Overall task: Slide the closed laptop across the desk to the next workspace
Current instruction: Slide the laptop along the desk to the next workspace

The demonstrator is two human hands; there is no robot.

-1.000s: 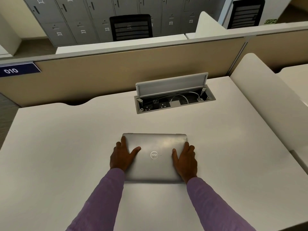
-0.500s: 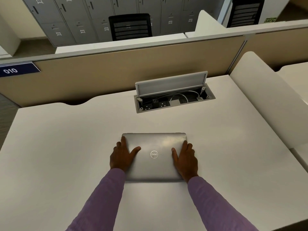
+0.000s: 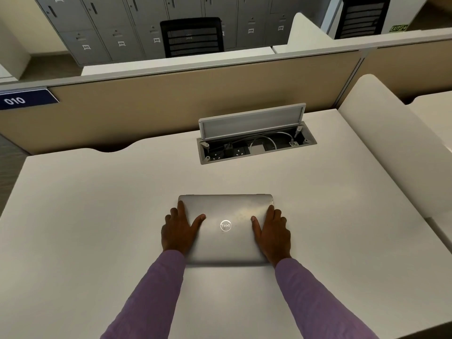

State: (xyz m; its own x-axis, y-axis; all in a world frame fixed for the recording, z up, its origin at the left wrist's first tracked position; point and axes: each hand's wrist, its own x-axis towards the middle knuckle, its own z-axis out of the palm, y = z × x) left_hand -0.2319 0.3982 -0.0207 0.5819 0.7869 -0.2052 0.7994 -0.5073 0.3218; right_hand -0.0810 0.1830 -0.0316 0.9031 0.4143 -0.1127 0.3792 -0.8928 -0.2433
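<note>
Fingers [image 3: 182,209] of the left hand [image 3: 179,231] and right hand [image 3: 272,234] lie straight and spread, thumbs turned inward, pressed flat along the 2 side edges of the closed silver laptop [image 3: 227,243]. The laptop lies flat mid-worktop [image 3: 97,216], well apart from the open cable box [image 3: 256,148] behind it.

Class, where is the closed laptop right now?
In the head view the laptop lies flat near the middle of the desk, the left hand and right hand resting on its side edges, with the open cable box beyond it.
</note>
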